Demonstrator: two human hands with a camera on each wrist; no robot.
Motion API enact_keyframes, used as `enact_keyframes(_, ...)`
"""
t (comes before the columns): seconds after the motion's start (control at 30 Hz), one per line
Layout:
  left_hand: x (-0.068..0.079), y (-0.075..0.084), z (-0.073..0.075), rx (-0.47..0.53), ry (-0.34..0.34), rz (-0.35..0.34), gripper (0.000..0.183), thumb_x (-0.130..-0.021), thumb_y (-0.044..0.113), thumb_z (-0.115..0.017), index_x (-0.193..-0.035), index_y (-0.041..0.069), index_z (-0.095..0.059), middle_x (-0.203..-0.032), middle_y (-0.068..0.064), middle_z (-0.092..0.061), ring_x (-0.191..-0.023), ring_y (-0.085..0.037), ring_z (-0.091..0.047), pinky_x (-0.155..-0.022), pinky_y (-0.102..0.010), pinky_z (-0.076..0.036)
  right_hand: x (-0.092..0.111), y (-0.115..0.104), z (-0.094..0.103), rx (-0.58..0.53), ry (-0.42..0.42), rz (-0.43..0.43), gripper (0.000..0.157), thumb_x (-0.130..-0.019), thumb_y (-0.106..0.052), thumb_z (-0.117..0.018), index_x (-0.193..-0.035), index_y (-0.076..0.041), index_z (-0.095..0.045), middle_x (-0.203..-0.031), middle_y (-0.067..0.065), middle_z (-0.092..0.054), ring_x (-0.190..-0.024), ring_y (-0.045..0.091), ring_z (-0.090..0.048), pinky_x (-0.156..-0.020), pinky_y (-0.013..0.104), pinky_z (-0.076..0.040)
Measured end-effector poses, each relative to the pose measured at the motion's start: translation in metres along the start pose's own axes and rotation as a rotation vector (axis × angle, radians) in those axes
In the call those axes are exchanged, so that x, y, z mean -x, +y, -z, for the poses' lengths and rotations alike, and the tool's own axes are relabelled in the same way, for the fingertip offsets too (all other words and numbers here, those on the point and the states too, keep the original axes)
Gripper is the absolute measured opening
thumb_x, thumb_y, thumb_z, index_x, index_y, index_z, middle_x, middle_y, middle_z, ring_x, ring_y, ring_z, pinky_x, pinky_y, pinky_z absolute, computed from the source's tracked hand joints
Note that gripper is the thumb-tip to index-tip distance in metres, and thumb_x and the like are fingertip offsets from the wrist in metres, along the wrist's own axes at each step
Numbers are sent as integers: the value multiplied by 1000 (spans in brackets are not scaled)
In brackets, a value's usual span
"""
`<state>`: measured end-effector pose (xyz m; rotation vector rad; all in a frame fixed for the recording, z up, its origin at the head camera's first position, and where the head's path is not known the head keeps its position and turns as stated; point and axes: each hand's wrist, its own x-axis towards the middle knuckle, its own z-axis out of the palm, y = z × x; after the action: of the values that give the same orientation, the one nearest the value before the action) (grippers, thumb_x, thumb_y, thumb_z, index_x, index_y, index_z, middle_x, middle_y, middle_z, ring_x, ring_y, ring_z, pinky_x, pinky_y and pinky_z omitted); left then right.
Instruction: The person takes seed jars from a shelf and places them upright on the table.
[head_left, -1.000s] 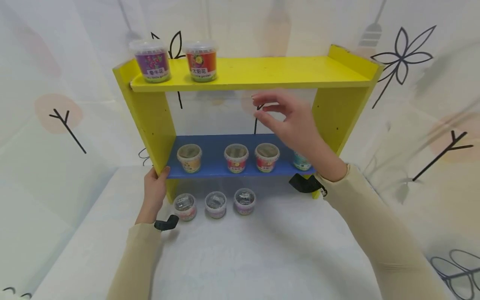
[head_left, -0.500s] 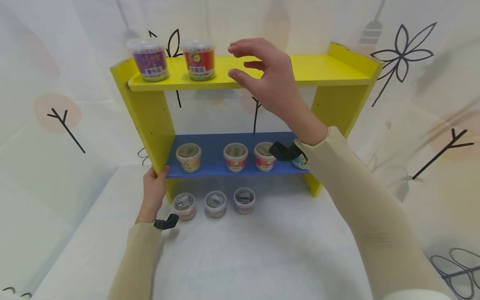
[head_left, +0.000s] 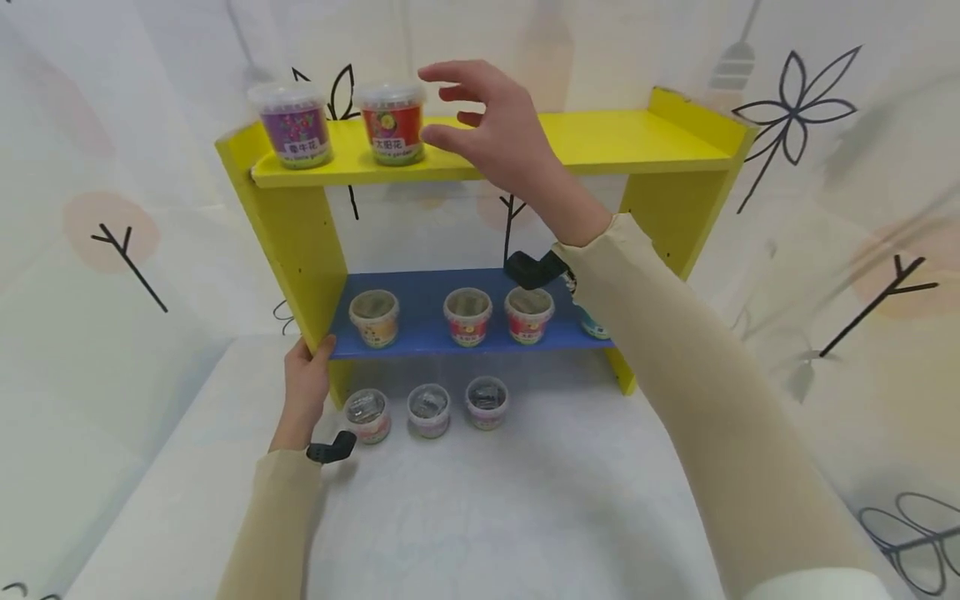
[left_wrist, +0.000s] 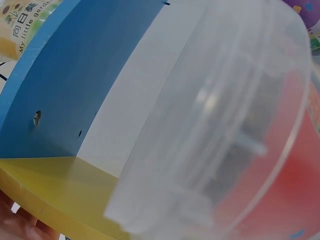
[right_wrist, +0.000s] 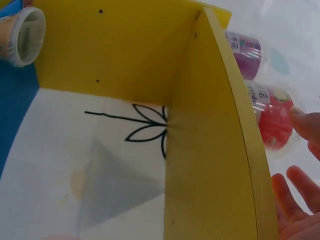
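A two-tier shelf unit [head_left: 288, 242] has yellow sides, a yellow top board and a blue lower board. My left hand [head_left: 306, 387] grips its left side panel at blue-board height; some of its fingers [left_wrist: 25, 222] show in the left wrist view. On the top board stand a lidded purple-labelled cup [head_left: 296, 133] and, to its right, a lidded red-labelled cup [head_left: 393, 129]. Just right of the red-labelled cup is my right hand [head_left: 498, 125], thumb and fingers spread apart. Its thumb [right_wrist: 306, 127] appears at the cup's edge in the right wrist view; contact is unclear.
Along the blue board stand an orange-labelled cup [head_left: 375, 319], two red-labelled cups [head_left: 468, 317] [head_left: 528, 315] and a teal-labelled cup [head_left: 592, 323] partly hidden by my right sleeve. Three clear-topped cups [head_left: 367, 417] [head_left: 429, 410] [head_left: 486, 403] stand on the white table [head_left: 480, 517].
My right hand has risen from below the top board and moved left to the red-labelled cup, its fingers spreading wider. The left hand keeps its grip on the side panel.
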<state>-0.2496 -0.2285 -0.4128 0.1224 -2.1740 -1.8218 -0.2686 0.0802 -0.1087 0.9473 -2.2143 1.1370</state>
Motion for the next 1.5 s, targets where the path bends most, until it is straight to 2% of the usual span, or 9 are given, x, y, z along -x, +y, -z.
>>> enact_keyframes(0.2,2,-3,-1,11,20,15,50,-104,35,-49,-144,4,-49,-132,-17,-57,-123,-27,-52,-111,-50,-37,-11,-7,-11,74,-75,-41,58,-91,-27,-74,-144,-17,-53,-147,-4,-45,-128,9,-46,-104,17,-38)
enact_keyframes(0.33,1,-1,0,6,16,7,50,-104,35,-49,-145,5,-48,-133,-16,-57,-124,-27,-52,-111,-48,-37,-14,-10,-16,99,-86,-63,53,-91,-28,-73,-141,-17,-56,-146,-4,-45,-128,10,-47,-103,17,-40)
enact_keyframes(0.5,2,0,0,1,6,9,49,-105,34,-48,-145,6,-47,-135,-16,-56,-126,-27,-52,-111,-45,-38,-14,-11,-18,54,-55,-89,48,-92,-25,-72,-136,-12,-57,-141,0,-49,-127,12,-51,-101,17,-43)
enact_keyframes(0.83,5,2,0,-11,-10,10,50,-105,35,-48,-148,9,-46,-139,-15,-55,-129,-29,-50,-112,-49,-36,-10,-12,-20,-106,13,-169,44,-90,-21,-74,-127,-10,-54,-138,2,-53,-122,14,-58,-99,19,-45)
enact_keyframes(1.2,5,2,0,-10,-7,7,50,-105,36,-49,-148,11,-45,-139,-13,-55,-129,-29,-50,-112,-49,-35,1,-6,-15,-244,87,-105,41,-89,-14,-76,-124,-4,-57,-130,7,-60,-118,14,-61,-100,21,-46)
enact_keyframes(1.5,3,1,0,-3,-6,1,49,-105,35,-49,-148,12,-45,-140,-12,-54,-130,-27,-50,-112,-47,-36,15,-8,-1,-287,125,-68,38,-89,-12,-76,-123,-4,-60,-129,6,-61,-117,15,-61,-101,25,-47)
